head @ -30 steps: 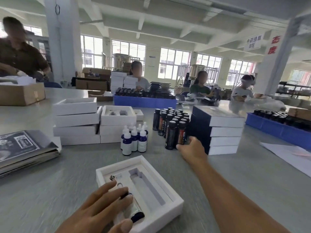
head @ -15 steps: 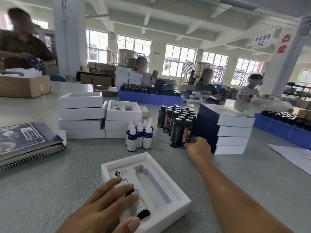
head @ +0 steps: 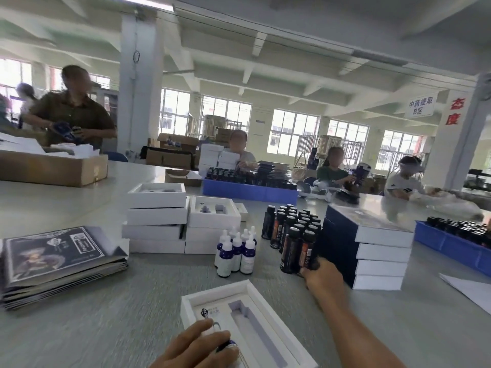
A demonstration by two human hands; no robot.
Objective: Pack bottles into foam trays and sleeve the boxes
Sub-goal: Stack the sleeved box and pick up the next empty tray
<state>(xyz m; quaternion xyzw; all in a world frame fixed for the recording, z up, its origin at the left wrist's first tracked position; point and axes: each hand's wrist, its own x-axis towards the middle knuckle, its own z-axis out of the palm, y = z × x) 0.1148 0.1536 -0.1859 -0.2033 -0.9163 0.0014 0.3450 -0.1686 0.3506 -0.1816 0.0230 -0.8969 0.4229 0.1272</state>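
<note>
White foam tray (head: 268, 312) near on the grey table (head: 106, 314), left hand (head: 196, 346) pressing a dropper bottle (head: 229, 344) into its left slot, right hand (head: 322, 276) gripping a dark bottle (head: 308, 251) at the cluster's near edge, sleeved boxes (head: 377, 251) stacked right.

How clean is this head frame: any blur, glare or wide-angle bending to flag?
Head view: table surface streaked with motion blur; windows blown out by backlight; pillar leans from wide-angle distortion; dark bottles fairly sharp; left hand cut by the bottom edge; right hand soft.
</note>
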